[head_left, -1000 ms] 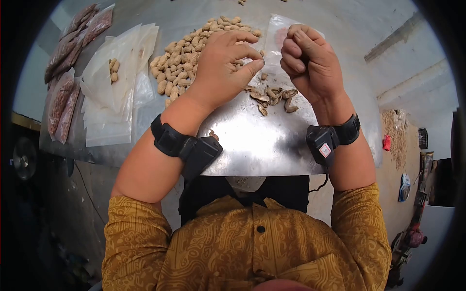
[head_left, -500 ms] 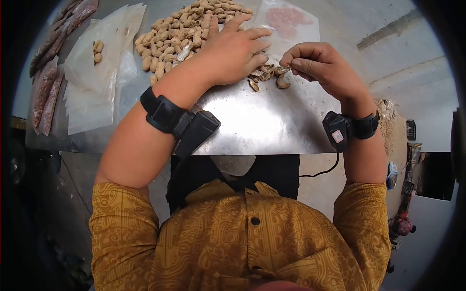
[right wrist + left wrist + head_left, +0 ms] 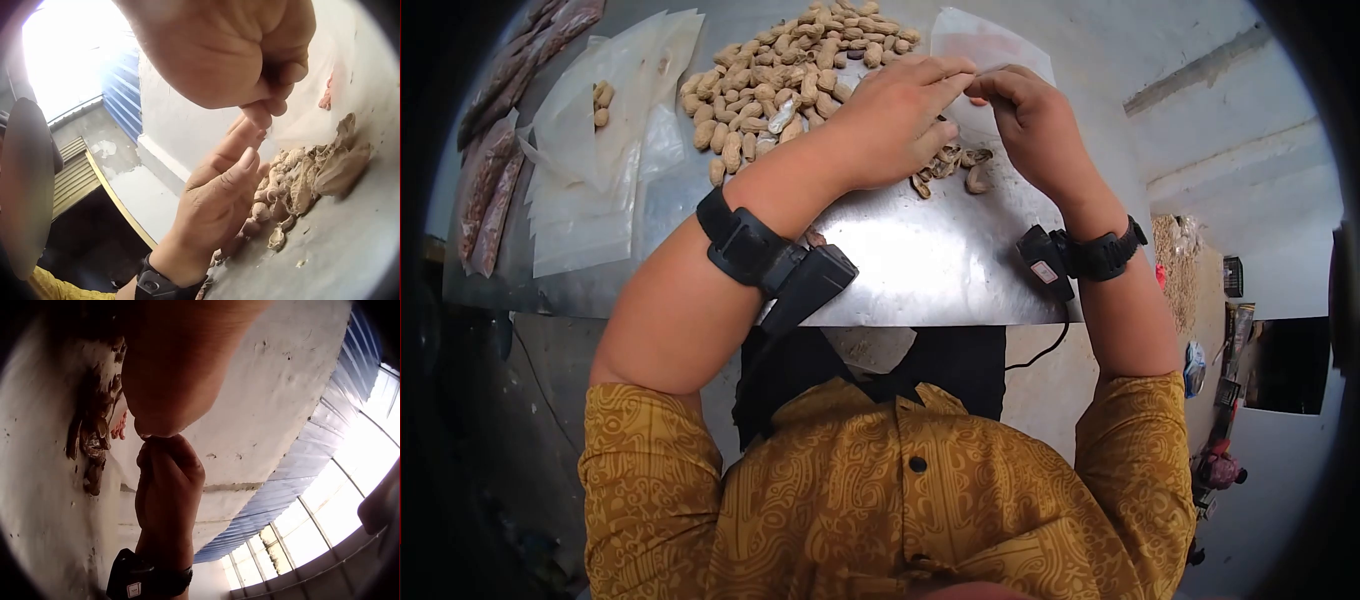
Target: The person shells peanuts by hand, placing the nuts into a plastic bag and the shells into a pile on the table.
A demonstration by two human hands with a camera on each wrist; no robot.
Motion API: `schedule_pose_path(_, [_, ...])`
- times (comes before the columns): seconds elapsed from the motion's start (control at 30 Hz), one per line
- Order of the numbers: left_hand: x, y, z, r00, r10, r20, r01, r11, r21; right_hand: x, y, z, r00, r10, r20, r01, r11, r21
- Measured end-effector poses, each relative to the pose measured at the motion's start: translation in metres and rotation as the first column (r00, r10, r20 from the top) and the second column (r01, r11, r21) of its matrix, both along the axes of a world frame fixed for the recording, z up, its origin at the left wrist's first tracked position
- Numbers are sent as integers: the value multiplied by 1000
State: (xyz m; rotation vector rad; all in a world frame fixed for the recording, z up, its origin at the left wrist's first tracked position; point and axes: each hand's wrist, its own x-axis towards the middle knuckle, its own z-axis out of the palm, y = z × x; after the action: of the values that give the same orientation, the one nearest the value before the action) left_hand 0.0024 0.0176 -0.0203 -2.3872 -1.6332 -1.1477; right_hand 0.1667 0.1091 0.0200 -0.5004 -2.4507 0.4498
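In the head view my left hand (image 3: 895,125) is beside the pile of unshelled peanuts (image 3: 775,75), its fingers reaching toward the right. My right hand (image 3: 1035,130) meets it at the fingertips, with thumb and fingers curled together. A small reddish piece (image 3: 978,100) shows by the right fingertips, mostly covered. The right wrist view has the left fingers nearly straight, the thumb standing apart. Broken peanut shells (image 3: 977,180) lie on the metal table just below the hands. Behind them lies a clear plastic bag (image 3: 1025,58) containing pinkish kernels (image 3: 325,94).
At left on the table lies a stack of flat plastic bags (image 3: 590,225), with a few peanuts (image 3: 602,105) on top. Filled bags of reddish kernels (image 3: 488,200) lie farther left. The table's front edge (image 3: 920,325) runs close to the person's body.
My right hand has moved from beside the shells up and left to meet the left fingertips. The left hand, lowered near the pile earlier, has its fingers drawn closer together.
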Motion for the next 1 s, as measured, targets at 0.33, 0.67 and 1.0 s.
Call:
schedule_pose_path(0.33, [-12,-13,11,963,253,-98,-239,962,135,7,3,12,983,25,181,0,991,-133])
schedule_pose_path(0.67, [-43,-28,28,791,515,-331,-602,752,-269,-10,-20,28,991,128,-38,-133,927,-349])
schedule_pose_path(1.0, [-39,-19,22,800,483,-355,-563,810,-167,-7,-6,2,945,123,-303,-178,970,-164])
